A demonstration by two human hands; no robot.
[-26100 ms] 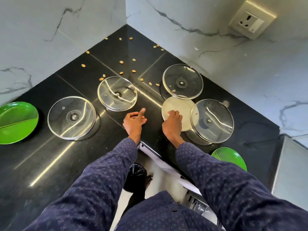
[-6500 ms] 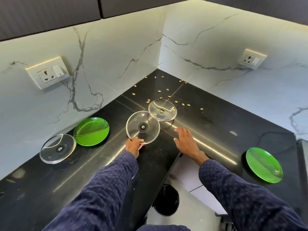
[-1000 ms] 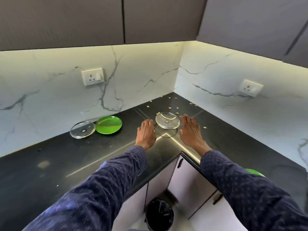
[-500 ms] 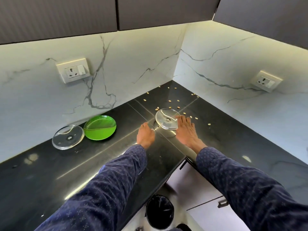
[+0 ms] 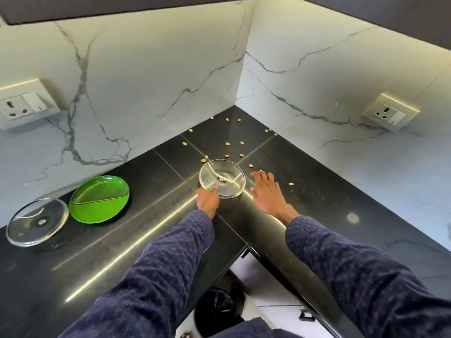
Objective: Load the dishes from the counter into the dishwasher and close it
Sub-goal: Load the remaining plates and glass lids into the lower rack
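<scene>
Black stone table (image 5: 146, 240) wraps an L around the wall corner, marble-look walls behind it. Landmark for all positions: the glass lid (image 5: 222, 178) lying flat near the inner corner of the table. Well to the left of that lid sits a green plate (image 5: 98, 198) with a divider ridge, and just beyond the plate, touching or nearly touching its left rim (cannot tell which), a second glass lid (image 5: 36, 222). Below the landmark lid, under the table edge, a black bin (image 5: 217, 311) stands on the floor. Right hand (image 5: 267, 193) lies flat on the table just right of the lid, fingers straight and spread, holding nothing, apart from the lid's rim. Left hand (image 5: 207, 200) is at the lid's near-left rim, fingers (image 5: 214, 189) curled against the edge; contact is plain, a full grip under the rim is not visible. Small tan seeds (image 5: 228, 143) are scattered behind the lid toward the corner, a few to its right.
</scene>
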